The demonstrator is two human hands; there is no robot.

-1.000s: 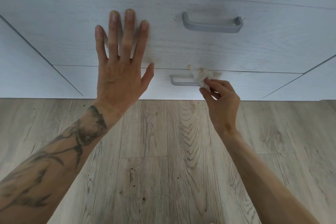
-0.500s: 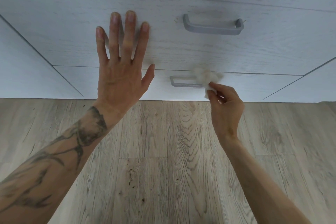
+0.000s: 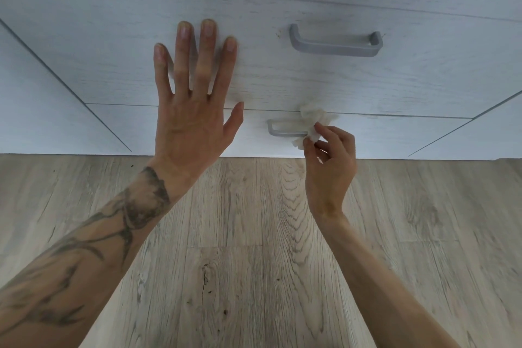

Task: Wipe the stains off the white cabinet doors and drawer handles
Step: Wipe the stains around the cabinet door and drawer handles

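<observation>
The right hand [image 3: 330,167], fingertips pinched on a crumpled tissue [image 3: 313,121], has slid it back left along the lower drawer handle [image 3: 282,133], by the bottom drawer front's [image 3: 395,135] top edge. These look like rubbing strokes, so this handle is mid-clean. The left hand [image 3: 192,121] stays flat, fingers spread, on the upper drawer front [image 3: 282,82].

No text, label, brand or number I can read anywhere; drawer fronts [image 3: 282,79] plain; handles [image 3: 336,46] unmarked; tissue [image 3: 313,121] in my right hand [image 3: 330,161] blank; tattoo [image 3: 141,206] on my left forearm is dark shapes, no letters I can make out.
</observation>
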